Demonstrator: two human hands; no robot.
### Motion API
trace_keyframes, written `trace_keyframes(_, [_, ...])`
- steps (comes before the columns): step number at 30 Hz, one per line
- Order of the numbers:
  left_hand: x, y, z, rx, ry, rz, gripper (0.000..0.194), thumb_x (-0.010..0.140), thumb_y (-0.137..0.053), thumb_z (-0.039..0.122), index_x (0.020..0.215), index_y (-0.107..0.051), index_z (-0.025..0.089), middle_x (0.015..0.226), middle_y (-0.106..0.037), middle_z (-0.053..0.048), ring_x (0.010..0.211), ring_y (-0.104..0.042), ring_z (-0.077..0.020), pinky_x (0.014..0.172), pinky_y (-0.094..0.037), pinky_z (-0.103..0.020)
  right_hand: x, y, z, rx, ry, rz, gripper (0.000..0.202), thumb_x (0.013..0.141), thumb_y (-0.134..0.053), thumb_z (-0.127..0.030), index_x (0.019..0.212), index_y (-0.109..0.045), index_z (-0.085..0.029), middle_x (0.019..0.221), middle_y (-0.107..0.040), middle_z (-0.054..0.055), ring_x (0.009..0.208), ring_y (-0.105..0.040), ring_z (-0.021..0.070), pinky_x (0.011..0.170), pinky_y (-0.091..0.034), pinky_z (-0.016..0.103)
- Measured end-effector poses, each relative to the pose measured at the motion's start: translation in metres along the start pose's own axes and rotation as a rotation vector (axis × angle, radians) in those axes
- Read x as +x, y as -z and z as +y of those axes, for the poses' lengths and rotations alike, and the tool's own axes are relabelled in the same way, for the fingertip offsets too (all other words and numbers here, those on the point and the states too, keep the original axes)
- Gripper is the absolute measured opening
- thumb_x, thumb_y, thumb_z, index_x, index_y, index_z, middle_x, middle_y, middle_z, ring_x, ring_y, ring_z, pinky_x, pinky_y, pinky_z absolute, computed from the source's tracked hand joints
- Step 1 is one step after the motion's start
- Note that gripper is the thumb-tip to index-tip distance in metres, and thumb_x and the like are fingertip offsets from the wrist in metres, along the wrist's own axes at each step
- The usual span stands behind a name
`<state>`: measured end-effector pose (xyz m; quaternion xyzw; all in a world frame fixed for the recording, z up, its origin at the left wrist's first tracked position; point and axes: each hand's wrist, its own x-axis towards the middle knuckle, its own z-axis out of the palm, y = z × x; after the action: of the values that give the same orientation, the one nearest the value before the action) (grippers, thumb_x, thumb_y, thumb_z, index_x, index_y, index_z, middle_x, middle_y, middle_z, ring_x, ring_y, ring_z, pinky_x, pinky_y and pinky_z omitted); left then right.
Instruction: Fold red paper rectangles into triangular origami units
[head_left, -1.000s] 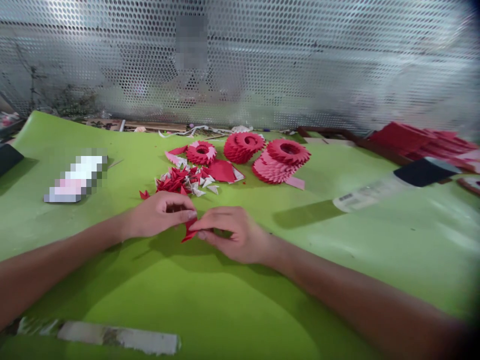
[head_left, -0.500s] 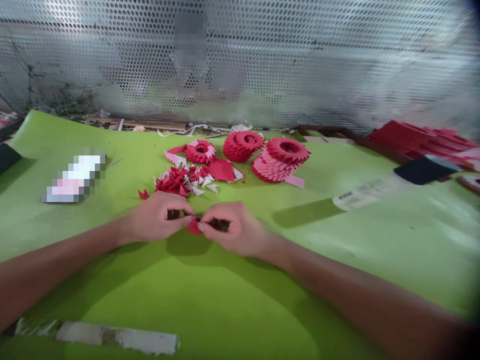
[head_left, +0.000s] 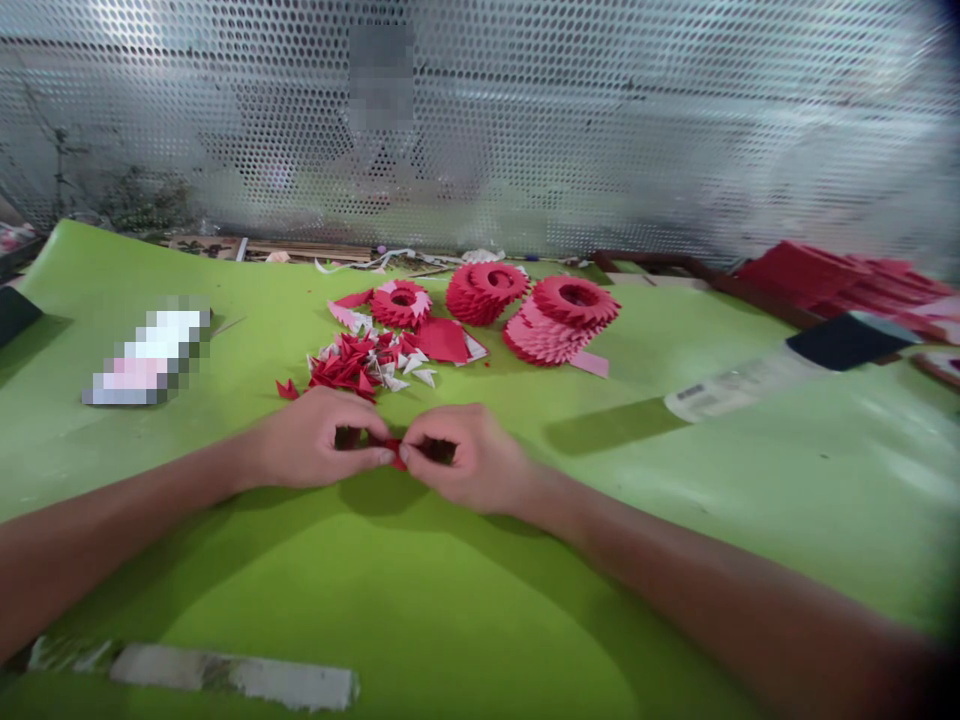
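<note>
Between my fingertips is a small piece of red paper (head_left: 397, 454), mostly covered by the fingers. My left hand (head_left: 319, 437) pinches its left side with thumb and forefinger. From the right, my right hand (head_left: 472, 458) pinches the same paper, the two thumbs nearly meeting. Just beyond my left hand lies a heap of folded red and white paper pieces (head_left: 345, 365). Behind the heap are a flat stack of red paper (head_left: 444, 341) and a small red and pink paper ring (head_left: 401, 303).
Two stacked paper rings, one red (head_left: 487, 292) and one pink with a red top (head_left: 551, 325), stand further back. A blurred phone-like object (head_left: 146, 355) lies left, a clear bottle with a black cap (head_left: 750, 385) right. More red paper (head_left: 817, 275) is at the far right.
My left hand has shifted slightly right, its thumb moving across the red paper toward the right thumb. Less of the paper shows now. My right hand has hardly moved.
</note>
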<state>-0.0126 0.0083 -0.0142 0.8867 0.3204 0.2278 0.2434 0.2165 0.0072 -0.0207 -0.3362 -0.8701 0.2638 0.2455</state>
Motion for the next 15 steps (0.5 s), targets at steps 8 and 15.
trace_keyframes(8, [0.0004, -0.0007, -0.0023, 0.065, -0.019, 0.046, 0.013, 0.092, -0.066, 0.019, 0.086, -0.077, 0.015, 0.073, -0.074, -0.001, 0.062, -0.066, -0.0124, 0.056, -0.047, -0.021, -0.0006, -0.0033, 0.006, -0.094, 0.176, 0.076, 0.019, 0.09, -0.063, -0.02, 0.073, -0.071, -0.017, 0.067, -0.072, 0.001, 0.057, -0.058, 0.0114, 0.057, -0.041, 0.024])
trace_keyframes(15, [-0.0008, -0.0011, -0.0057, 0.179, -0.145, 0.185, 0.02, 0.098, -0.061, 0.025, 0.089, -0.077, 0.015, 0.08, -0.077, -0.003, 0.063, -0.068, -0.0118, 0.057, -0.052, -0.021, 0.0006, -0.0013, 0.0034, -0.128, 0.227, 0.192, 0.014, 0.093, -0.06, -0.021, 0.087, -0.072, -0.015, 0.075, -0.074, 0.004, 0.063, -0.062, 0.0127, 0.059, -0.045, 0.024])
